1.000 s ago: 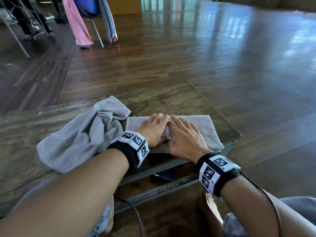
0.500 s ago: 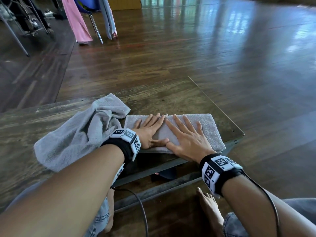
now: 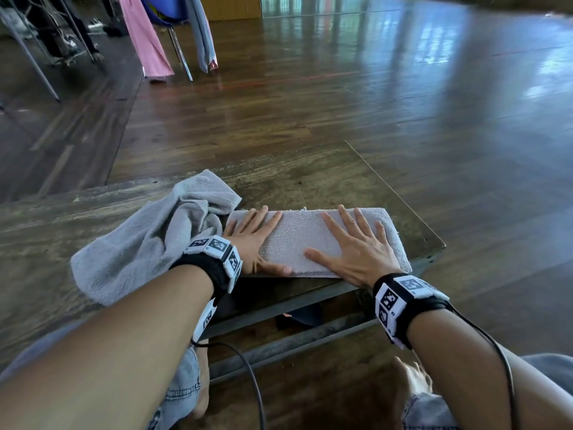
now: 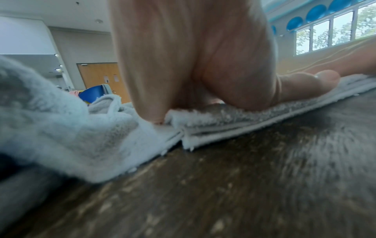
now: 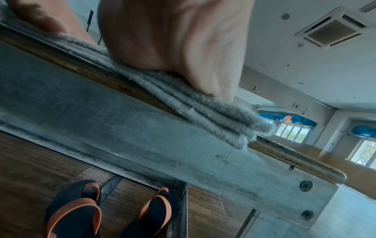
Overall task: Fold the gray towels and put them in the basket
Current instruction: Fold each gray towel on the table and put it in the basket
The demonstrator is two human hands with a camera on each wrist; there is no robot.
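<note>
- I see one folded towel (image 3: 305, 235) lying flat at the counter's (image 3: 313, 173) near right corner, several layers thick.
- My left hand (image 3: 252, 235) and right hand (image 3: 356, 246) press it with flat, spread fingers, gripping nothing.
- A crumpled towel (image 3: 145, 240) just beside it still needs folding.
- I see no basket; a chair (image 3: 169, 13) draped with cloths stands well off.

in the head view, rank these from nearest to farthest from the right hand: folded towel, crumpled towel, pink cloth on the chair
1. Folded towel: directly under the right hand, which presses flat on it.
2. Crumpled towel: on the table to the left, beyond the left hand.
3. Pink cloth: hanging far back on the left, across the floor.
</note>
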